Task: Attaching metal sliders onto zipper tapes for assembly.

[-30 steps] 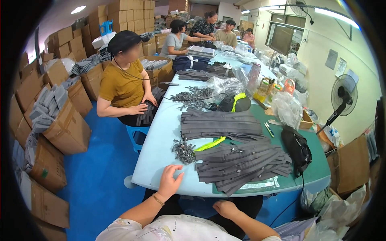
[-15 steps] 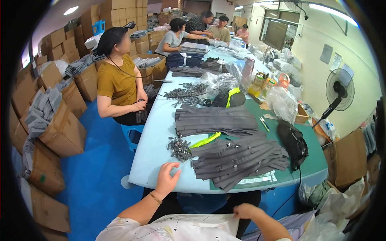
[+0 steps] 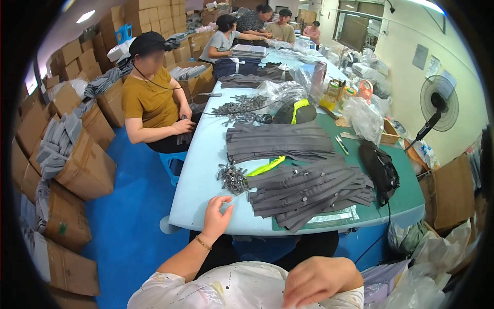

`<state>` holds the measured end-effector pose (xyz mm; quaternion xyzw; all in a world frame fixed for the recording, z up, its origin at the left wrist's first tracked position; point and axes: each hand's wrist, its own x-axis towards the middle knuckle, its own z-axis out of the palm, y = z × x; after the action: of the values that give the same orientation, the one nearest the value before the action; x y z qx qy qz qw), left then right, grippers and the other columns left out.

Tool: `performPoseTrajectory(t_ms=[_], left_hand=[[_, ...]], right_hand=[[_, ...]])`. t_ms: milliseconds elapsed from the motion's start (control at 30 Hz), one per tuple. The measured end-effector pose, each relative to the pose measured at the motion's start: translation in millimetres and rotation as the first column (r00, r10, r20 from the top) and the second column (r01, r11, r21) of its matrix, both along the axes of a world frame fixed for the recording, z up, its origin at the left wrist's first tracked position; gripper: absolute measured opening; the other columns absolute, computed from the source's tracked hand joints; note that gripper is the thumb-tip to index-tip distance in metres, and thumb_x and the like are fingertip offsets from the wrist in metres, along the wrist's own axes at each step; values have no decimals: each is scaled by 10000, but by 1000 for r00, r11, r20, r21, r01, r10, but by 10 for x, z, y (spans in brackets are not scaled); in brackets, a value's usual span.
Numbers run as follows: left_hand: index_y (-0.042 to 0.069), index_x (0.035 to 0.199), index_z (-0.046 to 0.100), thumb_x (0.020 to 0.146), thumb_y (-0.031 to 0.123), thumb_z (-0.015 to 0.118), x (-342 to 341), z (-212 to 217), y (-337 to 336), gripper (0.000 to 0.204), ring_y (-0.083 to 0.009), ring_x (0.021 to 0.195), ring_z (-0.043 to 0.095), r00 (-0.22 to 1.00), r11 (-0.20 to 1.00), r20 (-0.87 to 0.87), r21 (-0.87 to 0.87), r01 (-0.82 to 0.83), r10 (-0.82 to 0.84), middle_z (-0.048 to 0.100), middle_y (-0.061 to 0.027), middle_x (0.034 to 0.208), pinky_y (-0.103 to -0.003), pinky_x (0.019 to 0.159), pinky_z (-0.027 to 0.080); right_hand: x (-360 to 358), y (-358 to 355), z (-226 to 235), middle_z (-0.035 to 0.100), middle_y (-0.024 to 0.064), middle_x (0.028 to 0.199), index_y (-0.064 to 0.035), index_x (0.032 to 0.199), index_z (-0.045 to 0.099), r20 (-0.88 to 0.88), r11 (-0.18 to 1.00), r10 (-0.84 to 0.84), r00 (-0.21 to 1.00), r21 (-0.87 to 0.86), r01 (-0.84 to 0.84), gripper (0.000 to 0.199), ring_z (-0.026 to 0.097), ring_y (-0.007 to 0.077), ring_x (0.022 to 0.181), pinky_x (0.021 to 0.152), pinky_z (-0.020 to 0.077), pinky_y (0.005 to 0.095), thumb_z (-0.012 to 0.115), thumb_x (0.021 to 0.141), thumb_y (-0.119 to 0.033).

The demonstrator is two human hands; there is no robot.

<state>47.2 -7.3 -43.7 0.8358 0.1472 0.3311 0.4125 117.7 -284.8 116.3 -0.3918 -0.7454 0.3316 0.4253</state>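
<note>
My left hand (image 3: 217,216) rests at the near edge of the table, empty, with thumb and fingers curved and apart. Just beyond it lies a small heap of short dark grey pieces (image 3: 232,179) with shiny bits. To the right, a fanned stack of long dark grey fabric strips (image 3: 303,193) carries several small metallic parts. Behind that is a second, neater stack of strips (image 3: 278,143), with a neon yellow strip (image 3: 266,166) between them. My right hand (image 3: 319,280) is raised before my white shirt, fingers loosely bent and apart, nothing visible in it.
Snips (image 3: 341,145) and a black bag or cap (image 3: 378,172) with a cord lie on the green mat. A person in a mustard shirt (image 3: 152,100) sits at the left; others work at the far end. Cardboard boxes (image 3: 85,159) line the left; a fan (image 3: 437,105) stands right.
My right hand has let go of the shirt hem and risen toward the camera. The left hand barely moves over the table. The person in mustard has turned their head.
</note>
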Motion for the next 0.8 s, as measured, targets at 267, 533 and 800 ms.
performPoseTrajectory(t_ms=[267,533,800], left_hand=[[40,990,585,761,56,631,3,-15,0,234,-248,920,543,1000,1000,2,2,-14,14,595,-80,954,-333,790,444],[38,977,587,758,50,631,-10,-27,-2,223,-250,919,543,1000,1000,17,-3,-13,13,592,-87,949,-333,795,443],[30,971,588,775,52,623,13,-19,-39,200,-224,906,552,1000,1000,31,31,5,-6,587,-86,946,-309,780,440]], right_hand=[[-60,210,416,591,116,794,-20,814,627,-68,928,248,966,302,-217,144,583,266,658,531,452,328,560,874,-132],[-119,256,437,597,111,838,-31,826,632,-55,817,484,873,385,-429,181,580,258,663,545,453,343,507,893,-144],[-4,352,225,609,103,886,-43,939,632,-117,906,328,937,319,-278,183,592,273,754,609,467,345,562,879,-202]])
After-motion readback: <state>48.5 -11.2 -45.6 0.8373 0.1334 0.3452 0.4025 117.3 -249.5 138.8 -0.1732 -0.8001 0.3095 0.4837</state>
